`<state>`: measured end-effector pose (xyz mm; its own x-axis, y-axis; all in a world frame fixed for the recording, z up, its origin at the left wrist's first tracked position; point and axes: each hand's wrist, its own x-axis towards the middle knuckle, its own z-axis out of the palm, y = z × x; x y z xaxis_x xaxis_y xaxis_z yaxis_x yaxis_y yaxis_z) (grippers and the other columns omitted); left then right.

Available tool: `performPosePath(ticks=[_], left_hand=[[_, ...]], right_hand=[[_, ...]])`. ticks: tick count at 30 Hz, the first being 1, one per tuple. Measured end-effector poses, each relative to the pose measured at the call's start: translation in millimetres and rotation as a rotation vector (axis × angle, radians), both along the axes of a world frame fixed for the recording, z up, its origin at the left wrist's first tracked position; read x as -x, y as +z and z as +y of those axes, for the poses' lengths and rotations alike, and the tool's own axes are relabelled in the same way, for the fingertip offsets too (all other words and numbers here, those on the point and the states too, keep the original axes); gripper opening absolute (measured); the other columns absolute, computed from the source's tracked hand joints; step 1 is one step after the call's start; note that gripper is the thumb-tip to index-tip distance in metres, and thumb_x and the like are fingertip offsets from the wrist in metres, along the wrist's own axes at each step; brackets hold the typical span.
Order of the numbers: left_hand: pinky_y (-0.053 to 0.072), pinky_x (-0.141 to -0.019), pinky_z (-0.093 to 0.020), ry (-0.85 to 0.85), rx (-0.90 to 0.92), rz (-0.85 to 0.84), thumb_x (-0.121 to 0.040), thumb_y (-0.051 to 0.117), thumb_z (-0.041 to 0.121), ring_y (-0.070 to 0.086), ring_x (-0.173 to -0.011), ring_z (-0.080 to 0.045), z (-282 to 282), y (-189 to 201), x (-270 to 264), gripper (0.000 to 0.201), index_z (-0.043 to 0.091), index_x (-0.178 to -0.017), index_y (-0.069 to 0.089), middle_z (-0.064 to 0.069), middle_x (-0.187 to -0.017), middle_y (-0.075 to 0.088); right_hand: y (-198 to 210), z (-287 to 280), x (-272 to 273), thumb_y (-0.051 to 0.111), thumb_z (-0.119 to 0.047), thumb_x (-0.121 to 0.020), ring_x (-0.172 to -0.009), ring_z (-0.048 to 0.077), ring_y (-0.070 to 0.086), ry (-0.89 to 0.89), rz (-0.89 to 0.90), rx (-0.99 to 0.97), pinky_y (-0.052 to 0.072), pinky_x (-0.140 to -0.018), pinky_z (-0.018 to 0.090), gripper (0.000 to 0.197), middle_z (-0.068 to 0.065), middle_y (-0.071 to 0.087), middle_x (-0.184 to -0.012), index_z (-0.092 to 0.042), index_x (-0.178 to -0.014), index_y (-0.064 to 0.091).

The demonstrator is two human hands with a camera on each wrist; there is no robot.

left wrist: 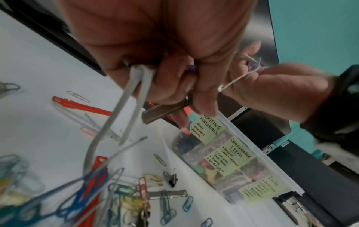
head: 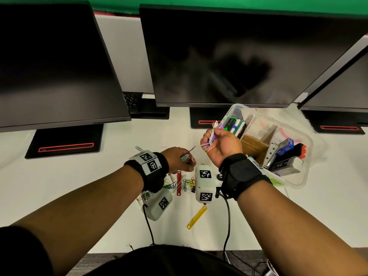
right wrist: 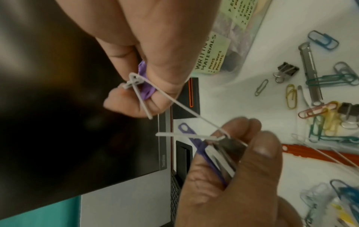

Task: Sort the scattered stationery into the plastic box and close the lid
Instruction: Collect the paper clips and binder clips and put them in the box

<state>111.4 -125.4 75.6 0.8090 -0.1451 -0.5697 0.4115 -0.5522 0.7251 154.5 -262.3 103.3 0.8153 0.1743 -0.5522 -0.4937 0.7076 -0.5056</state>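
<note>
My left hand hovers over the table and grips a bundle of file fasteners: metal bars, a purple strip and white prongs. My right hand is raised beside the clear plastic box and pinches a purple and white fastener piece. A thin white prong runs from that piece across to the left hand's bundle. The box stands open, with pens in its far compartment and staple boxes in a near one. Coloured paper clips lie scattered below the hands.
A red fastener and a yellow fastener lie on the white table. Black binder clips sit among the paper clips. Three dark monitors line the back. Green sticky labels mark the box's side.
</note>
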Motion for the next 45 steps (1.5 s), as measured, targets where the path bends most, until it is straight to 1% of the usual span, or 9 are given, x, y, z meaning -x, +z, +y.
performPosePath(ticks=[7,12,16,24,30,33,36,41,45], left_hand=[[0.035,-0.047,-0.014,0.01,-0.134,-0.071,-0.081,0.071,0.016,0.044,-0.056,-0.008,12,4,0,0.021,0.013,-0.102,0.069,0.009,-0.069,0.053],[0.048,-0.088,-0.026,0.035,-0.093,-0.202,-0.075,0.076,0.008,0.06,-0.087,-0.014,8,6,-1,0.02,0.01,-0.094,0.073,0.001,-0.087,0.067],[0.045,-0.073,-0.008,0.031,-0.083,-0.27,-0.075,0.074,0.005,0.06,-0.079,-0.007,0,6,2,0.016,0.011,-0.09,0.074,0.004,-0.084,0.067],[0.044,-0.077,-0.026,-0.019,-0.279,-0.276,-0.076,0.075,0.029,0.055,-0.087,-0.018,0,5,1,0.025,0.018,-0.097,0.064,0.003,-0.091,0.057],[0.041,-0.073,-0.023,-0.012,-0.205,-0.237,-0.074,0.077,0.021,0.054,-0.08,-0.014,8,7,-4,0.027,0.015,-0.098,0.066,0.005,-0.08,0.059],[0.044,-0.067,-0.021,0.04,-0.116,-0.22,-0.074,0.077,0.014,0.054,-0.072,-0.013,10,5,-2,0.023,0.021,-0.091,0.063,0.009,-0.07,0.059],[0.046,-0.068,-0.022,0.094,-0.049,-0.215,-0.074,0.075,0.009,0.054,-0.069,-0.012,11,1,2,0.024,0.024,-0.086,0.06,0.007,-0.069,0.061],[0.048,-0.087,-0.033,0.171,0.045,-0.272,-0.075,0.074,0.007,0.056,-0.075,-0.012,8,3,7,0.03,0.031,-0.069,0.057,0.011,-0.067,0.061],[0.046,-0.077,-0.03,0.263,0.101,-0.316,-0.076,0.075,0.012,0.047,-0.067,-0.01,8,6,5,0.028,0.032,-0.065,0.057,0.008,-0.068,0.055]], right_hand=[[-7,-6,-6,0.036,-0.004,-0.091,-0.052,0.012,0.042,0.075,-0.082,0.277,0.035,-0.038,0.016,0.018,0.003,0.044,-0.064,-0.014,-0.104,0.044],[-4,0,-4,0.034,-0.001,-0.091,-0.05,0.012,0.037,0.14,-0.127,0.458,0.03,-0.034,0.014,0.019,0.003,0.041,-0.062,-0.017,-0.095,0.043],[-8,4,-5,0.035,-0.003,-0.093,-0.046,0.011,0.036,0.146,-0.128,0.572,0.03,-0.033,0.014,0.024,0.002,0.04,-0.061,-0.016,-0.113,0.04],[1,14,1,0.038,-0.007,-0.094,-0.056,0.017,0.041,0.192,-0.507,0.883,0.037,-0.047,0.025,0.017,0.01,0.043,-0.071,-0.019,-0.086,0.046],[-15,14,10,0.041,-0.019,-0.091,-0.061,0.021,0.04,0.238,-0.8,1.109,0.041,-0.057,0.033,0.01,0.012,0.042,-0.069,-0.011,-0.089,0.045],[-20,18,11,0.04,-0.029,-0.083,-0.062,0.022,0.041,0.214,-0.768,1.103,0.041,-0.057,0.034,0.02,0.014,0.041,-0.069,-0.01,-0.087,0.045],[-24,21,12,0.042,-0.03,-0.083,-0.064,0.022,0.042,0.14,-0.696,1.083,0.041,-0.059,0.033,0.007,0.012,0.041,-0.07,-0.027,-0.076,0.043],[-27,23,4,0.041,-0.007,-0.093,-0.056,0.014,0.04,-0.022,-0.455,0.89,0.036,-0.05,0.022,0.028,0.003,0.04,-0.066,-0.025,-0.072,0.044],[-28,23,0,0.04,-0.003,-0.093,-0.058,0.014,0.041,-0.087,-0.332,0.811,0.037,-0.049,0.023,0.028,0.005,0.043,-0.069,-0.024,-0.076,0.048]])
